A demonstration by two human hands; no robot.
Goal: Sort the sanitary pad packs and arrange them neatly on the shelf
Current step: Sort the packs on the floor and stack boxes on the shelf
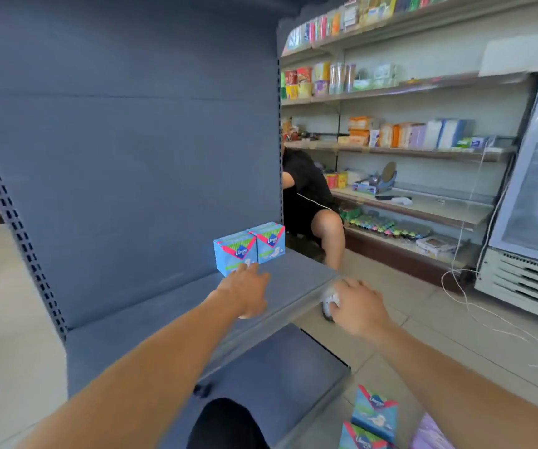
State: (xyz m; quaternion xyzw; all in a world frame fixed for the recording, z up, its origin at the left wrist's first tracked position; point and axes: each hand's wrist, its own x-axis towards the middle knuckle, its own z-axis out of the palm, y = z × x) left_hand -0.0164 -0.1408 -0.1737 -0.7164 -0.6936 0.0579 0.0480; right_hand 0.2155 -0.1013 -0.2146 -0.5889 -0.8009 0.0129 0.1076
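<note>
Two blue sanitary pad packs stand side by side at the right end of the grey shelf [151,319], against its back panel: the left pack [233,254] and the right pack [269,243]. My left hand [246,294] reaches over the shelf, fingers apart, its fingertips at the lower front of the left pack. My right hand [357,303] hovers off the shelf's right front corner, palm down, fingers loosely curled, holding nothing. More blue packs [374,416] and a purple pack [429,432] lie on the floor at the lower right.
A lower grey shelf [277,377] juts out below. A seated person in black [313,205] is just behind the shelf's right end. Stocked wall shelves [407,150] and a glass-door fridge [533,205] fill the right. A white cable [475,306] trails over the tiled floor.
</note>
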